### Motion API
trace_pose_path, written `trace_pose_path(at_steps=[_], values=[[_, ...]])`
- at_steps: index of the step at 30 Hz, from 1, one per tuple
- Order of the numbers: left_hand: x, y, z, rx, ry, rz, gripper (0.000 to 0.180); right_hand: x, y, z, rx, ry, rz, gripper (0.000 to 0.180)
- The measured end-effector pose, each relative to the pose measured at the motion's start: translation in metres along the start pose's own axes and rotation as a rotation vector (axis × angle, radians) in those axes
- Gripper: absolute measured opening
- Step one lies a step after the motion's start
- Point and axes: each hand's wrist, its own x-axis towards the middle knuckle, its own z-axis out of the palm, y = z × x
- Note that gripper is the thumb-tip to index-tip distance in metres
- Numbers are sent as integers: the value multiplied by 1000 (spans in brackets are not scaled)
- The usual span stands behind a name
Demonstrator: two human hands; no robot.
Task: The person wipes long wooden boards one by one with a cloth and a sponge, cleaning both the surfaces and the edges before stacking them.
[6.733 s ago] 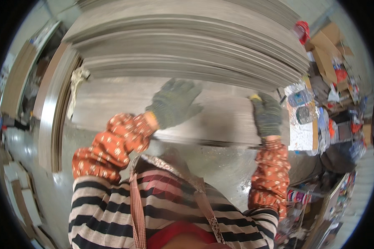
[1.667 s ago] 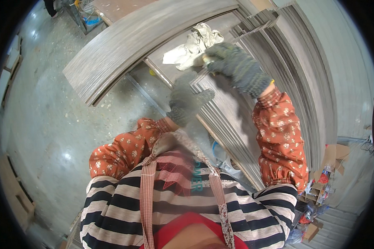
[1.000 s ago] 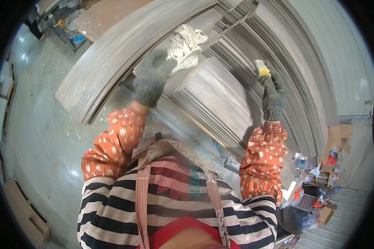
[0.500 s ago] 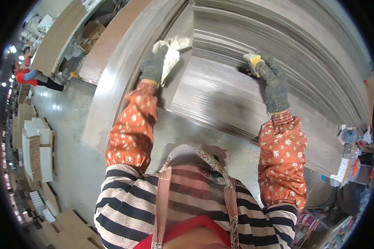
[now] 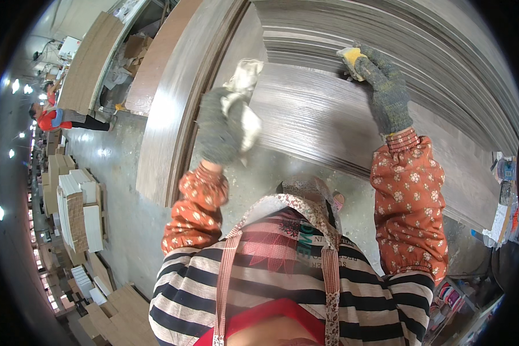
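Grey floor (image 5: pixel 118 155); plank stack (image 5: pixel 311 112), long axis left-right. Left hand (image 5: pixel 220 128) closed round white cloth (image 5: pixel 249 125), just off stack's left edge; right hand (image 5: pixel 380 81) farther, at far edge, grip unclear.

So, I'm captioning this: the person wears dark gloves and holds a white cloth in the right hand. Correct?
Not quite: the head view shows the white cloth in the left hand, not the right hand. The dark gloves are as you said.
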Motion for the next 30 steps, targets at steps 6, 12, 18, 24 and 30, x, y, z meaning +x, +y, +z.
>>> trace_pose_path(at_steps=[6, 12, 18, 24, 30], values=[[19, 27, -27, -117, 220, 174, 24, 2, -2, 1, -7, 49, -1, 38], [24, 9, -1, 265, -243, 579, 43, 8, 7, 1, -114, 15, -40, 36], [67, 1, -15, 230, 45, 355, 34, -1, 24, -3, -12, 99, -118, 35], [100, -10, 2, 827, -421, 381, 42, 5, 43, -19, -33, 50, -70, 44], [83, 21, -6, 239, -474, 441, 58, 15, 35, -27, 55, 10, -101, 41]])
